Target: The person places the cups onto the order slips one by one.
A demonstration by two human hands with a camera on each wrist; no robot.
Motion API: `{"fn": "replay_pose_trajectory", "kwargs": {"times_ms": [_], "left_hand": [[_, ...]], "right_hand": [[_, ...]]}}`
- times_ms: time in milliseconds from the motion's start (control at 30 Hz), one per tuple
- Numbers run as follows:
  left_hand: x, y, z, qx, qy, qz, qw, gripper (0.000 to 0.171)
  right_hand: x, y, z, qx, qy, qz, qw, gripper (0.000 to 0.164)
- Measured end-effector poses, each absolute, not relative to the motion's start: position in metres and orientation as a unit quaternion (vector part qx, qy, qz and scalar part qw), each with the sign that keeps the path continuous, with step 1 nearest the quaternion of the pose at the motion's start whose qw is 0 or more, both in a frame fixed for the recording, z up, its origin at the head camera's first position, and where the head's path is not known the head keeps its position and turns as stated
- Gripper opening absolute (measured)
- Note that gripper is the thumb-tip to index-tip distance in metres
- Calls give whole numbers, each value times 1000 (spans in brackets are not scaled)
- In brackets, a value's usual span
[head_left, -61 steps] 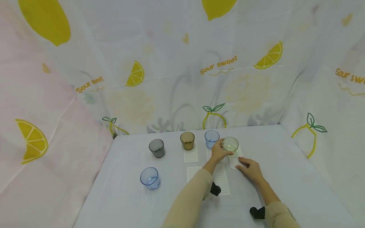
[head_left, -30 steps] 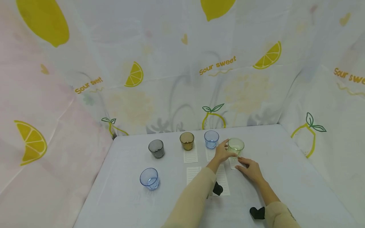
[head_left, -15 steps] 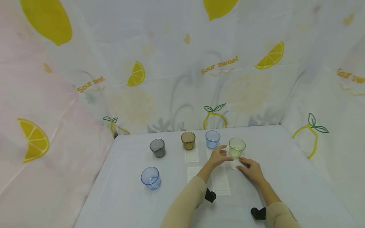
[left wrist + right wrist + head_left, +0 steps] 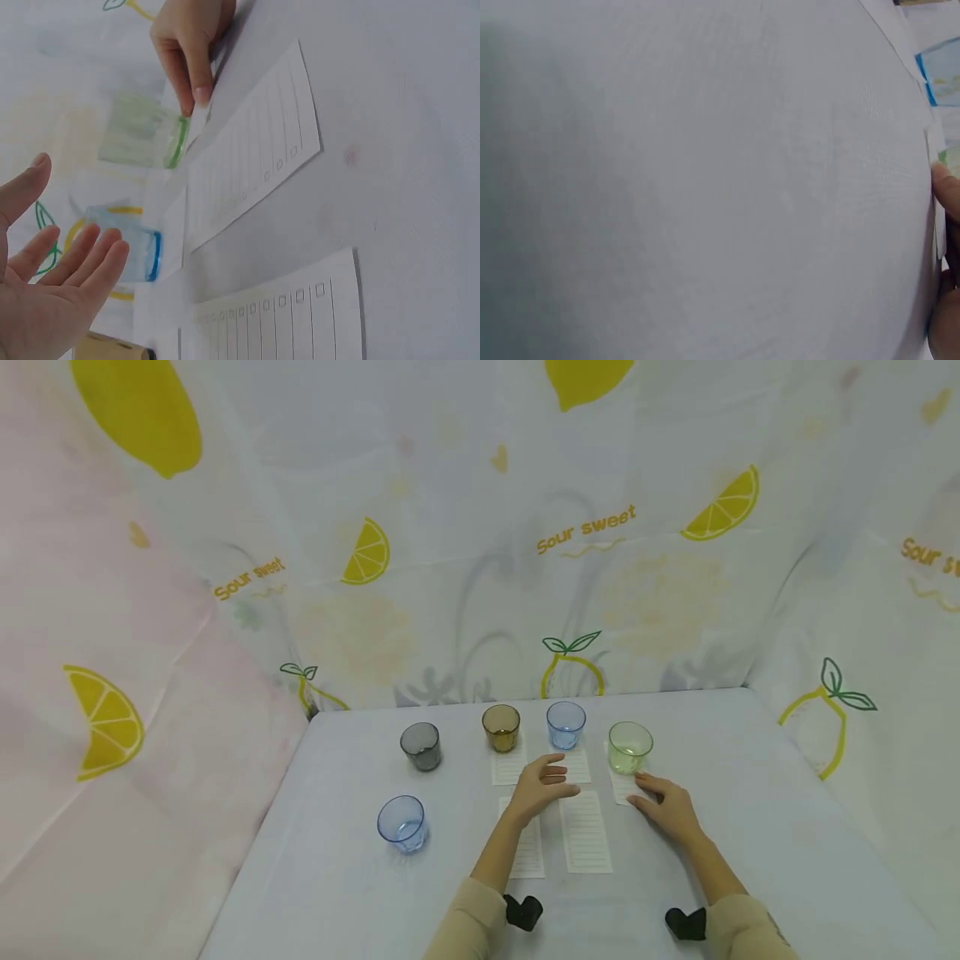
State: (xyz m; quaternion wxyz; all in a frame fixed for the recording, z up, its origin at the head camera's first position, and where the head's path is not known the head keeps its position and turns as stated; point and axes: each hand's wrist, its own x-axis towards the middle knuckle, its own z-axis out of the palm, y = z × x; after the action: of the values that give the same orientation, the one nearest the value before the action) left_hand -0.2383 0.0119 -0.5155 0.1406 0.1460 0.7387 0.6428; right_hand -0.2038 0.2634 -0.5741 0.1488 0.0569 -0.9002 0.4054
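A pale green glass [image 4: 630, 748] stands upright on the far end of a small lined paper slip [image 4: 622, 787], at the back right of the table. Fingertips of my right hand [image 4: 670, 811] rest on that slip, just in front of the glass; thumb and forefinger are spread apart. My left hand [image 4: 537, 789] hovers over the paper slips to the left, holding nothing, its fingers loosely extended. Behind it a blue glass [image 4: 566, 727] stands at the head of another slip [image 4: 577, 767]. The left wrist view shows the left palm [image 4: 52, 315] and spread fingers before the blue glass.
An amber glass [image 4: 501, 728] stands behind its own slip [image 4: 508, 769]. To the left are a grey glass [image 4: 421, 747] and a second blue glass [image 4: 402, 824]. Two longer lined slips lie nearer, one on the right [image 4: 587, 833], one on the left [image 4: 530, 852]. Patterned cloth [image 4: 450, 635] hangs behind.
My left hand set the green glass down on the right-hand slip, let go and drew back left toward me. My right hand has stayed at the slip.
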Motion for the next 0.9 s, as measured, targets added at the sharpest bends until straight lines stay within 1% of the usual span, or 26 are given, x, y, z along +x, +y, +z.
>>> {"fn": "replay_pose_trajectory", "kwargs": {"times_ms": [67,267,367,633,767,900], "left_hand": [[-232,-2,-510,144,731,654,132,64],[-205,-48,-481,140,714,674,128,62],[-193,-70,-475,130,707,687,108,61],[-180,-132,-489,51,715,697,11,64],[-169,-163,-490,1,735,677,-45,60],[-158,-184,-494,-41,744,658,-108,56]], "right_hand": [[-203,262,-574,57,-901,403,149,35],[-202,261,-574,49,-891,426,148,31],[-200,260,-573,44,-889,432,147,31],[-190,253,-563,33,-897,426,115,42],[-183,241,-556,38,-888,440,126,43],[-176,222,-552,52,-879,453,138,42]]}}
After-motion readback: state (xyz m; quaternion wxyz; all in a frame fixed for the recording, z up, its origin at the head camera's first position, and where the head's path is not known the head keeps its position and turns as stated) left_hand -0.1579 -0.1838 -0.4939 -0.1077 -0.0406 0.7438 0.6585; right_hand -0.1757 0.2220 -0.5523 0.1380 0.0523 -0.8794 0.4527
